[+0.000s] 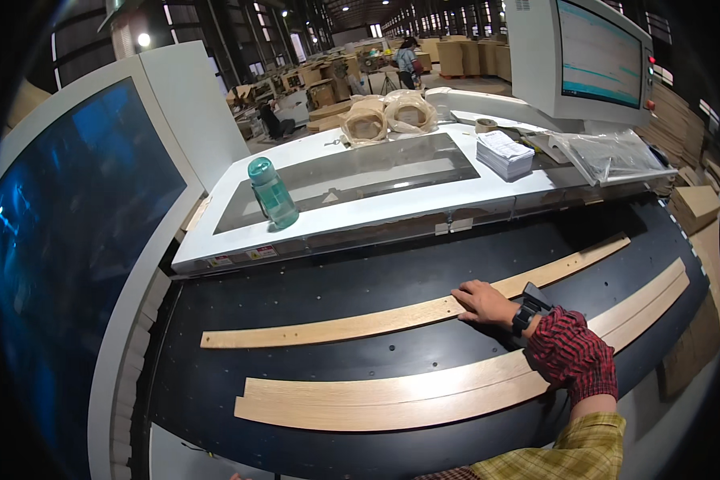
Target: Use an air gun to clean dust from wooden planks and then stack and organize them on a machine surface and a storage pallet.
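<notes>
My right hand [485,303] is on a long, narrow wooden strip [368,322] with small dark holes, which lies on the black work surface. Its fingers bend over the strip's far side and the thumb is at the near side, so the hand looks closed on it. Nearer to me lie two wider wooden boards [376,398], side by side with a thin seam between them. My right forearm crosses above these boards and hides part of them. Of my left hand [236,477] only a sliver of skin shows at the lower edge; its fingers are hidden.
Beyond the black bed [216,300] stands a white machine cover [360,216] carrying a green bottle [273,194], a paper stack [504,154], and tape rolls [486,126]. A screen [600,56] rises at right, a blue-windowed panel [80,208] at left. Another person [406,64] stands far back.
</notes>
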A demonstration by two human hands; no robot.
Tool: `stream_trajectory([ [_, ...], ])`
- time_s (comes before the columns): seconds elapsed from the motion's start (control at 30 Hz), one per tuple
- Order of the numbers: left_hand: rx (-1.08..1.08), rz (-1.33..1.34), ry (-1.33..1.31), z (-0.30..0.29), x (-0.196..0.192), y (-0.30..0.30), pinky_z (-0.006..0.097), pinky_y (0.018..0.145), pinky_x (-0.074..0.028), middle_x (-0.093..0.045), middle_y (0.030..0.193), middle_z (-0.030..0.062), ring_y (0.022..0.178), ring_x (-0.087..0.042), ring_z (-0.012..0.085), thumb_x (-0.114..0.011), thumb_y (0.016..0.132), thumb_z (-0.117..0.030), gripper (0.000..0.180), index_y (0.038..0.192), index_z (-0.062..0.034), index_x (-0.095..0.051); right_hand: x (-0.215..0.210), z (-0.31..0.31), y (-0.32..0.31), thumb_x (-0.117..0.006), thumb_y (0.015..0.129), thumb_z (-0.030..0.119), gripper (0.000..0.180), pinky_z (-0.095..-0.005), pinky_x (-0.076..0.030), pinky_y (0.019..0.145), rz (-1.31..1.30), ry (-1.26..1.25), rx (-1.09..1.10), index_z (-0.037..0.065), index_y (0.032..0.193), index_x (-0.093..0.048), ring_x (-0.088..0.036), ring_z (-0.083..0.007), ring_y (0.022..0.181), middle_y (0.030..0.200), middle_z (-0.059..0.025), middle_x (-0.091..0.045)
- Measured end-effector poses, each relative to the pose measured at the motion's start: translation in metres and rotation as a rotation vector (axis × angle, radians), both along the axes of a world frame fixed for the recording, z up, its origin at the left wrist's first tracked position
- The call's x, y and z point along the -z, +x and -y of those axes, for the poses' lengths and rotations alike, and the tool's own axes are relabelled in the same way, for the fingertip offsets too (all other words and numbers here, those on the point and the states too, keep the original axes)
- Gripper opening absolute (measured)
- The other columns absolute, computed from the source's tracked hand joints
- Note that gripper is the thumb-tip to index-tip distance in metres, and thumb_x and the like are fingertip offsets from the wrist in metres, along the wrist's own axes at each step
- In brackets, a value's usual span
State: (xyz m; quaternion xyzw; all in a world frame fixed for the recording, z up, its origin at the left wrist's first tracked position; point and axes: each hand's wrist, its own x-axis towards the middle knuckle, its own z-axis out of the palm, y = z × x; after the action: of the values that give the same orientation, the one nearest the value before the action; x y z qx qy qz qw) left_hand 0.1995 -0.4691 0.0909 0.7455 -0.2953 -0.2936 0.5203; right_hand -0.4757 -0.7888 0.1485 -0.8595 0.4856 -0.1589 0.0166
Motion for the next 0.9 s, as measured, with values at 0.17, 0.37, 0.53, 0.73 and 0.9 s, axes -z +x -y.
stream_trajectory([
  [0.17,0.105,-0.079,0.712,-0.079,0.127,0.123,0.029,0.055,-0.045,-0.063,0.070,0.0076,0.053,-0.052,0.0162,-0.046,0.093,-0.031,0.038,0.100,0.0015,-0.065,-0.017,-0.058,0.029,-0.068,0.078,0.028,0.053,-0.0402,-0.044,0.090,0.101,0.006,0.167,0.002,0.122,-0.050,-0.051,-0.0358,0.107,0.117,-0.0196,-0.051],
  [0.37,-0.125,-0.183,0.488,-0.108,0.101,0.164,0.030,0.067,-0.050,-0.065,0.086,0.0127,0.069,-0.060,0.0209,-0.048,0.094,-0.028,0.038,0.109,0.0043,-0.061,-0.048,-0.160,0.100,-0.062,0.081,0.020,0.043,-0.0399,-0.042,0.094,0.323,0.065,0.329,-0.001,0.117,-0.052,-0.049,-0.0371,0.112,0.122,-0.0203,-0.050],
  [0.53,-0.171,0.253,0.122,-0.025,-0.010,0.215,0.031,0.071,-0.051,-0.065,0.093,0.0143,0.076,-0.061,0.0227,-0.049,0.094,-0.027,0.038,0.112,0.0046,-0.059,-0.034,-0.237,0.107,-0.064,0.078,0.013,0.038,-0.0373,-0.041,0.096,0.373,-0.011,0.542,0.001,0.113,-0.055,-0.050,-0.0341,0.113,0.119,-0.0176,-0.052],
  [0.73,-0.019,0.439,-0.502,0.184,-0.149,0.166,0.031,0.080,-0.050,-0.064,0.097,0.0126,0.087,-0.062,0.0195,-0.043,0.096,-0.014,0.031,0.120,-0.0019,-0.057,-0.057,-0.259,0.128,-0.064,0.079,0.009,0.038,-0.0375,-0.042,0.094,0.352,-0.005,0.644,0.002,0.115,-0.053,-0.049,-0.0346,0.112,0.121,-0.0162,-0.050],
  [0.9,0.630,0.385,-0.542,0.293,-0.203,-0.051,0.032,0.089,-0.047,-0.063,0.102,0.0108,0.095,-0.060,0.0194,-0.049,0.093,-0.013,0.030,0.119,0.0007,-0.056,-0.055,-0.257,0.112,-0.065,0.079,0.014,0.040,-0.0385,-0.042,0.094,0.249,-0.049,0.680,0.002,0.115,-0.053,-0.050,-0.0357,0.111,0.122,-0.0175,-0.050],
])
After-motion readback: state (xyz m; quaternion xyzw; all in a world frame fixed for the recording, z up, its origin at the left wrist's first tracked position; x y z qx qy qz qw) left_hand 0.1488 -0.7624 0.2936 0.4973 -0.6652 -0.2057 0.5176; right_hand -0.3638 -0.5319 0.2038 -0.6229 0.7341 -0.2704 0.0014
